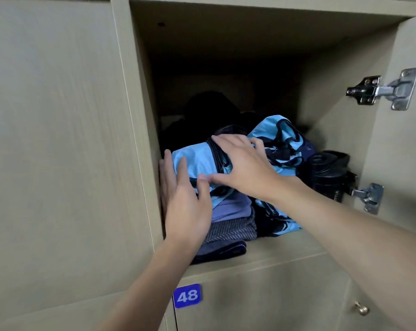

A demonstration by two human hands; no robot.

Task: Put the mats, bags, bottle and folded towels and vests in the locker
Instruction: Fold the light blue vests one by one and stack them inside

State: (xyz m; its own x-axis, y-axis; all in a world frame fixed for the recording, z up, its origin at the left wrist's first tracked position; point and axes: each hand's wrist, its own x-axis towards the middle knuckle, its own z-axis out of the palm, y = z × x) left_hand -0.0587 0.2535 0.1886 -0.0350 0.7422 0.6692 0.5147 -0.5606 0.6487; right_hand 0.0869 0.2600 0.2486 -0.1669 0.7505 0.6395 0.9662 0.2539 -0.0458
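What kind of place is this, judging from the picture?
Probably a gym or sports changing room: an open wooden locker, a blue number plate 48 below it, and light blue sports bags inside.

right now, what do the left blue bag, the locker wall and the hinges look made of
Left blue bag: thin synthetic cloth, maybe nylon, by its sheen and fine ribbed weave. Locker wall: likely laminated board, matte, with pale printed wood grain. Hinges: bare silvery metal, probably steel, glinting.
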